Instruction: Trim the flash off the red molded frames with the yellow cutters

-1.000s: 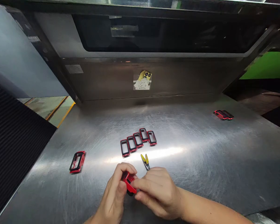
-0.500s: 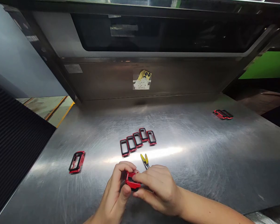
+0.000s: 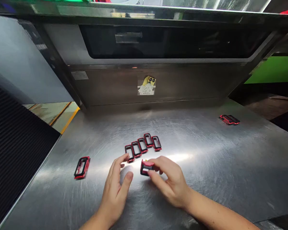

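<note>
Between the thumb and fingers of my right hand (image 3: 169, 182) is a red and black rectangular frame (image 3: 146, 168), raised a little above the metal table and tilted. My left hand (image 3: 116, 188) is open beside it, thumb and fingers apart with nothing between them. Just beyond my left fingertips a slanting row of several red and black frames (image 3: 136, 149) lies on the table. A bit of yellow handle (image 3: 146, 160) shows behind the held frame; the rest of that tool is hidden.
On the left of the metal table (image 3: 194, 143) lies another red and black frame (image 3: 82, 167). More red and black pieces (image 3: 229, 119) lie at the far right. A clear bag with yellow and white labels (image 3: 147, 85) hangs on the back panel. Black ribbed material (image 3: 19, 153) borders the left edge.
My left hand has let go of the frame and opened. My right hand has carried the frame slightly right and away from me, now covering most of the yellow-handled tool. The view has tilted up slightly.
</note>
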The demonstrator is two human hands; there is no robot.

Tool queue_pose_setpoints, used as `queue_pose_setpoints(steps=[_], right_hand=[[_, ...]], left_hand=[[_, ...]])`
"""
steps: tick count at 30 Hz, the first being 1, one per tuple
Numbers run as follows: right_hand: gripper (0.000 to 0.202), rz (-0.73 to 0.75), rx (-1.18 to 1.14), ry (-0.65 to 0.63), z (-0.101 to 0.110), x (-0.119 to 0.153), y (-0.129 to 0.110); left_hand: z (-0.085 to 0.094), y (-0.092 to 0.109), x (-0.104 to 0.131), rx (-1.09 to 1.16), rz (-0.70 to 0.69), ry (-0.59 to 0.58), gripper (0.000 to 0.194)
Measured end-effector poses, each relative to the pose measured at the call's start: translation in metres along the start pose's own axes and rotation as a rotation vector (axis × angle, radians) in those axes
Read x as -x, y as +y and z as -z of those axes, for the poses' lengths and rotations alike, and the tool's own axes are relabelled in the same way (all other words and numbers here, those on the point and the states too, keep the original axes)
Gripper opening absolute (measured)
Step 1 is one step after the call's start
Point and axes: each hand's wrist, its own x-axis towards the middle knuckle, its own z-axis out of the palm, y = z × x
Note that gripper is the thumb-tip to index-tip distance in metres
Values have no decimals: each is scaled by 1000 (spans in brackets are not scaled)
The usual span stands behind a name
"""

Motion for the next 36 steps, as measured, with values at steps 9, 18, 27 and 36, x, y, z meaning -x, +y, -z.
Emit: queue_pose_setpoints(steps=[9, 18, 27, 36], right_hand=[[27, -544, 692, -675, 59, -34, 18], [24, -645, 872, -756, 60, -35, 24], [18, -354, 286, -279, 28, -19, 11], [34, 116, -62, -74, -1, 2, -9]], left_hand=[[-2, -29, -43, -504, -114, 0, 60], [2, -21, -46, -549, -5, -41, 47], [9, -11, -26, -504, -423, 167, 55], [9, -2, -4, -436, -990, 149, 82]])
